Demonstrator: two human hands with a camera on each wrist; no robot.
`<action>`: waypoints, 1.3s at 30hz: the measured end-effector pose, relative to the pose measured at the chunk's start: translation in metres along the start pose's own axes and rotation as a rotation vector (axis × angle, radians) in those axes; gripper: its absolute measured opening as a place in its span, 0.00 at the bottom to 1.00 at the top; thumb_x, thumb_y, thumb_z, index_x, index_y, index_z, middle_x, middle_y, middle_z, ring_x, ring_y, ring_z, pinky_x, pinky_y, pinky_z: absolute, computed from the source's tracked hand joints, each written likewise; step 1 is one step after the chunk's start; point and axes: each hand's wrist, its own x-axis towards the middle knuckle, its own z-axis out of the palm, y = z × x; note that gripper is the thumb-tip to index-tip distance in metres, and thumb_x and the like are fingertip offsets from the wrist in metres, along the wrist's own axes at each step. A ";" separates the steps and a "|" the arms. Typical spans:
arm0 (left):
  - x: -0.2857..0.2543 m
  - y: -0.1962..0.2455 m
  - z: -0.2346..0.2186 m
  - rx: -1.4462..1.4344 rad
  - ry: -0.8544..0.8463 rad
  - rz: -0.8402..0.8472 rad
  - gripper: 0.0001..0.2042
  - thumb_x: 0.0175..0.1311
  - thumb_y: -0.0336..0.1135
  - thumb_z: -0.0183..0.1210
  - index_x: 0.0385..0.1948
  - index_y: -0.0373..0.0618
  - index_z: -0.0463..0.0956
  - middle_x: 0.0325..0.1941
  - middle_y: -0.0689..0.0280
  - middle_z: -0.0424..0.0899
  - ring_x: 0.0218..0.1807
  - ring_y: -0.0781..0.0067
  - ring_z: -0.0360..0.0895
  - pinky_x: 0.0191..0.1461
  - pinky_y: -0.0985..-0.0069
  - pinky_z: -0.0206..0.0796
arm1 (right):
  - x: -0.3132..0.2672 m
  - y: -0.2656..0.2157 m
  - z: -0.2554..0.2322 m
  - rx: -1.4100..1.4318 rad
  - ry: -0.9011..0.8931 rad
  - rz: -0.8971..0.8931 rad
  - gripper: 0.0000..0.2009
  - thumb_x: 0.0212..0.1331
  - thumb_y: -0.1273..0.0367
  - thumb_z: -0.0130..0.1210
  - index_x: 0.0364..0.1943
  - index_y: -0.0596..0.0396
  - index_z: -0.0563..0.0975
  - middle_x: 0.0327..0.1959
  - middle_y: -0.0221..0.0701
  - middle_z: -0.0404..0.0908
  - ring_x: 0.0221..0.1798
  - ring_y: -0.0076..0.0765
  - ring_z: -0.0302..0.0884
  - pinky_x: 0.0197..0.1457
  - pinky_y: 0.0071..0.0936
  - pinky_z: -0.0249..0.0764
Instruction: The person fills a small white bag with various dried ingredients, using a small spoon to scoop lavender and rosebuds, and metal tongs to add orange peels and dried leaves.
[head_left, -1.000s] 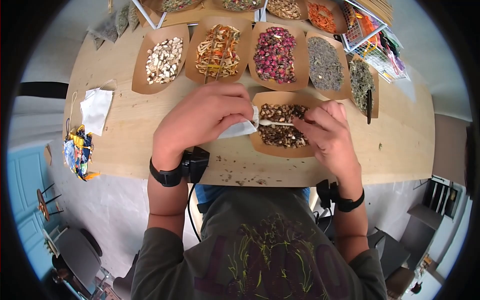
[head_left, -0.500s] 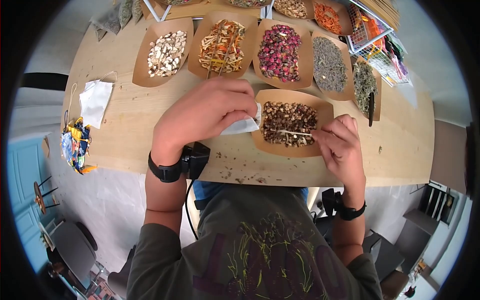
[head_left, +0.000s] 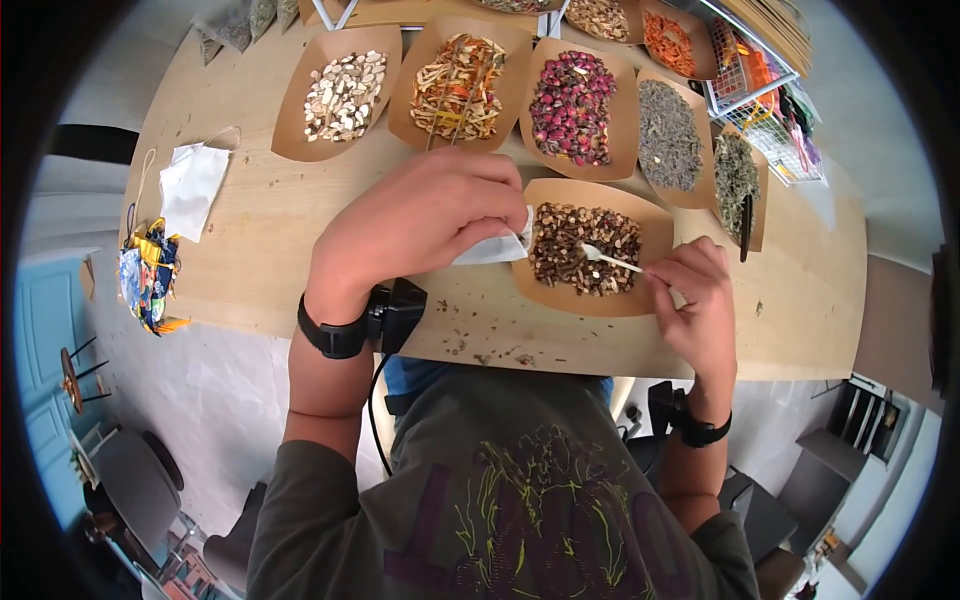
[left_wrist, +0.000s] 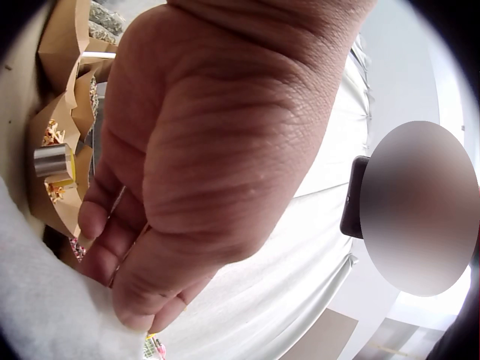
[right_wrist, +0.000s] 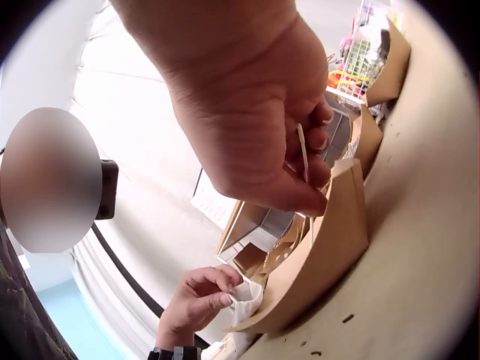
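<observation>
My left hand (head_left: 430, 215) pinches the edge of a small white drawstring-type cloth pouch (head_left: 490, 250) at the left end of a brown paper tray (head_left: 655, 225). In the right wrist view the mouth of the pouch (right_wrist: 246, 300) gapes, facing the tray. Dark brown and tan chopped dried herbs (head_left: 560, 225) fill the tray's middle. My right hand (head_left: 700, 300), at the tray's right end, pinches the handle of a small pale spoon (head_left: 620, 263) between thumb and fingers. The spoon's bowl points left and lies over the herbs.
Behind stand paper trays of white slices (head_left: 345, 95), orange strips with metal tongs (head_left: 480, 95), rosebuds (head_left: 570, 105), greyish buds (head_left: 668, 135) and green leaves (head_left: 735, 175). White pouches (head_left: 193, 190) and patterned pouches (head_left: 150, 275) lie left. A wire basket (head_left: 785, 145) stands right.
The spoon was at the pouch's mouth a second ago. My right hand has drawn it away to the right, over the herbs. My left hand keeps its hold on the pouch.
</observation>
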 end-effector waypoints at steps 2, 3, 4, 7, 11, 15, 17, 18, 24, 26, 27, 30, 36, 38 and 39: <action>0.001 0.000 0.000 -0.001 -0.001 0.004 0.05 0.66 0.26 0.70 0.41 0.43 0.87 0.46 0.63 0.86 0.47 0.52 0.84 0.50 0.60 0.76 | 0.004 -0.003 0.009 0.030 -0.018 -0.004 0.07 0.51 0.80 0.70 0.33 0.55 0.89 0.31 0.30 0.84 0.40 0.44 0.77 0.50 0.40 0.68; 0.000 0.000 0.000 -0.001 0.002 -0.001 0.06 0.66 0.26 0.70 0.41 0.42 0.86 0.46 0.63 0.86 0.47 0.52 0.84 0.50 0.61 0.76 | 0.005 -0.005 0.013 0.063 -0.038 -0.010 0.06 0.52 0.79 0.70 0.33 0.54 0.89 0.30 0.30 0.84 0.40 0.43 0.77 0.51 0.40 0.68; 0.000 0.000 0.000 0.000 0.006 -0.006 0.06 0.66 0.26 0.71 0.42 0.42 0.86 0.46 0.63 0.86 0.47 0.52 0.84 0.50 0.61 0.76 | 0.007 -0.006 0.016 0.065 -0.038 -0.013 0.06 0.52 0.79 0.70 0.33 0.54 0.89 0.30 0.30 0.84 0.40 0.43 0.77 0.51 0.40 0.68; 0.000 -0.001 -0.001 -0.010 0.006 -0.004 0.06 0.66 0.26 0.71 0.41 0.42 0.86 0.46 0.63 0.86 0.47 0.52 0.84 0.50 0.61 0.76 | 0.011 -0.006 0.024 0.105 -0.053 -0.004 0.06 0.55 0.79 0.71 0.36 0.57 0.90 0.32 0.31 0.86 0.42 0.42 0.78 0.57 0.39 0.69; 0.000 -0.001 0.000 0.006 0.000 -0.001 0.05 0.66 0.26 0.71 0.41 0.42 0.86 0.46 0.63 0.86 0.47 0.52 0.84 0.51 0.61 0.76 | 0.013 -0.003 0.030 0.161 -0.039 0.001 0.05 0.57 0.78 0.72 0.37 0.57 0.90 0.33 0.30 0.87 0.43 0.40 0.78 0.58 0.38 0.68; 0.000 0.000 -0.001 0.005 0.005 -0.004 0.05 0.66 0.26 0.71 0.41 0.42 0.86 0.46 0.63 0.86 0.47 0.52 0.85 0.51 0.60 0.76 | 0.011 0.002 0.036 0.223 -0.013 0.023 0.04 0.58 0.76 0.73 0.36 0.53 0.90 0.33 0.27 0.88 0.43 0.38 0.78 0.58 0.38 0.64; 0.000 -0.001 -0.001 0.004 0.003 -0.003 0.05 0.65 0.26 0.71 0.41 0.42 0.86 0.46 0.63 0.86 0.47 0.52 0.85 0.51 0.60 0.76 | 0.009 0.007 0.038 0.246 -0.001 0.028 0.04 0.58 0.76 0.73 0.36 0.53 0.91 0.34 0.26 0.88 0.44 0.38 0.79 0.58 0.38 0.65; 0.000 -0.002 0.000 0.000 0.007 -0.002 0.05 0.65 0.26 0.71 0.41 0.42 0.86 0.46 0.63 0.86 0.47 0.52 0.85 0.51 0.60 0.76 | 0.009 0.008 0.038 0.268 0.011 0.034 0.04 0.58 0.75 0.74 0.36 0.53 0.91 0.34 0.26 0.89 0.44 0.38 0.79 0.59 0.37 0.65; 0.000 -0.001 -0.001 0.005 0.001 -0.005 0.06 0.65 0.26 0.71 0.41 0.42 0.87 0.46 0.63 0.86 0.47 0.52 0.85 0.50 0.61 0.77 | 0.014 -0.001 0.024 0.276 0.055 0.037 0.04 0.58 0.76 0.74 0.36 0.53 0.91 0.34 0.26 0.89 0.44 0.38 0.79 0.58 0.37 0.66; 0.001 0.000 -0.001 0.012 -0.004 0.001 0.06 0.65 0.26 0.71 0.41 0.42 0.87 0.46 0.63 0.86 0.47 0.52 0.85 0.50 0.61 0.77 | 0.022 -0.012 0.018 0.228 0.063 -0.002 0.05 0.57 0.76 0.74 0.36 0.53 0.90 0.33 0.26 0.88 0.44 0.38 0.78 0.57 0.38 0.66; 0.001 0.000 -0.002 0.003 -0.008 -0.009 0.06 0.65 0.26 0.71 0.41 0.42 0.87 0.46 0.63 0.86 0.47 0.53 0.85 0.50 0.61 0.77 | 0.025 -0.018 0.017 0.179 0.068 -0.040 0.06 0.56 0.76 0.74 0.36 0.53 0.90 0.33 0.27 0.87 0.43 0.39 0.78 0.57 0.38 0.66; 0.002 0.002 -0.001 -0.013 -0.015 -0.007 0.05 0.66 0.25 0.71 0.41 0.42 0.87 0.46 0.63 0.86 0.47 0.53 0.85 0.50 0.61 0.77 | 0.037 -0.040 0.024 0.067 0.133 -0.182 0.07 0.54 0.76 0.73 0.37 0.53 0.89 0.33 0.27 0.84 0.43 0.40 0.77 0.56 0.38 0.67; 0.001 0.000 -0.001 -0.010 -0.009 -0.027 0.05 0.66 0.26 0.70 0.41 0.42 0.87 0.45 0.63 0.86 0.47 0.52 0.85 0.50 0.61 0.76 | 0.026 -0.032 -0.007 0.103 -0.006 -0.084 0.09 0.52 0.80 0.70 0.37 0.56 0.90 0.30 0.30 0.84 0.39 0.41 0.75 0.53 0.40 0.66; 0.001 0.000 -0.001 0.001 -0.013 -0.013 0.05 0.67 0.26 0.70 0.41 0.42 0.87 0.45 0.63 0.86 0.47 0.52 0.84 0.50 0.61 0.76 | 0.017 -0.024 -0.014 0.156 -0.120 0.002 0.08 0.52 0.80 0.70 0.36 0.57 0.90 0.28 0.30 0.83 0.37 0.41 0.75 0.53 0.40 0.67; 0.001 0.000 0.000 0.005 -0.013 -0.015 0.05 0.67 0.26 0.70 0.41 0.42 0.87 0.45 0.63 0.86 0.47 0.52 0.84 0.50 0.61 0.76 | 0.013 -0.021 -0.015 0.236 -0.177 0.028 0.07 0.52 0.80 0.69 0.35 0.57 0.90 0.26 0.31 0.83 0.36 0.41 0.76 0.52 0.40 0.67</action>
